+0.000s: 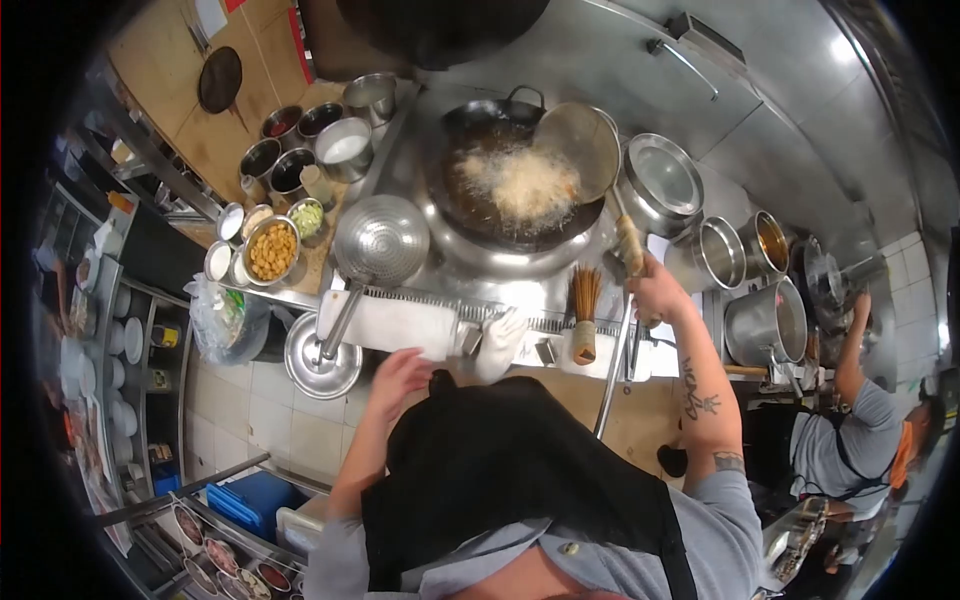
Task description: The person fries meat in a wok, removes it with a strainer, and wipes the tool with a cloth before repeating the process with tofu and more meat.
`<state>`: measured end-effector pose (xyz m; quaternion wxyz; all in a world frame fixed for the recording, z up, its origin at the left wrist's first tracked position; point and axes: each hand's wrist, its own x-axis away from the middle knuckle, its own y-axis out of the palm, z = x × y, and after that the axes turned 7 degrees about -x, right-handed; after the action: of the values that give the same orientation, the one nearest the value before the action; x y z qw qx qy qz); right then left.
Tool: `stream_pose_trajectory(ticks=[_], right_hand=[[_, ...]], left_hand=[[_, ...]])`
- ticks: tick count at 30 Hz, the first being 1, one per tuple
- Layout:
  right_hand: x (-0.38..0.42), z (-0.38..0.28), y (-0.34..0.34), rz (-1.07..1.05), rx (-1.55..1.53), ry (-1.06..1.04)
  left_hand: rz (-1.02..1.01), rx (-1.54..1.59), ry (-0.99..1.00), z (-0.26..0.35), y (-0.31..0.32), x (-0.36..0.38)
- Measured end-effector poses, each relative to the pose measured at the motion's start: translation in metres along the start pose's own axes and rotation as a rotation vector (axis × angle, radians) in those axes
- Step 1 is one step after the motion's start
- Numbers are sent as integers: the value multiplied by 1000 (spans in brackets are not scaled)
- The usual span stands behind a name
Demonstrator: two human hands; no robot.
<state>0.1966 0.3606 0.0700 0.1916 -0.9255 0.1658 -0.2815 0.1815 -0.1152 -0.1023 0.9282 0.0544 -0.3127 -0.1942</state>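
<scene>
Nearest, the left hand [397, 372] hovers open and empty by the white cloth [395, 322], while the right hand [655, 292] grips the wooden-handled round metal strainer [577, 145] tilted over the black wok [515, 185], where foaming oil could splash if jolted.

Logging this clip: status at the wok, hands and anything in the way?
Right hand grips ladle over frying wok. Left hand free, near white cloth. Strainer beside the wok, not blocking.
</scene>
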Motion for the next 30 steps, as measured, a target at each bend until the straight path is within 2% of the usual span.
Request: stream_pose_trajectory(ticks=[3,5,8,11,14,16,18,20,21,25,28,30], right_hand=[[8,-6,11,-177,-310,193],[9,-9,16,-264,-406,199],[11,-20,22,-367,-493,230],[13,-27,24,-454,-539,241],[11,-30,26,-550,-629,280],[7,-30,31,-627,-713,309],[8,-27,36,-628,-735,312],[10,-26,39,-645,-789,310],[13,-26,39,-664,-829,310],[28,-32,41,-723,-1010,333],[38,-39,39,-662,-1058,399],[44,-40,38,-639,-1038,364]], left_hand=[[404,285,64,-24,-66,19],[767,369,98,-71,-139,-2],[1149,178,219,-52,-169,-13],[917,85,167,-12,-178,-29],[280,345,-100,22,-174,-39],[20,532,-215,34,-168,-49],[-69,537,-261,41,-152,-52],[14,370,-246,54,-116,-45],[10,309,-177,54,-103,-42],[31,314,-61,68,-65,-17],[98,276,-5,79,-49,-7],[123,264,10,84,-43,-1]])
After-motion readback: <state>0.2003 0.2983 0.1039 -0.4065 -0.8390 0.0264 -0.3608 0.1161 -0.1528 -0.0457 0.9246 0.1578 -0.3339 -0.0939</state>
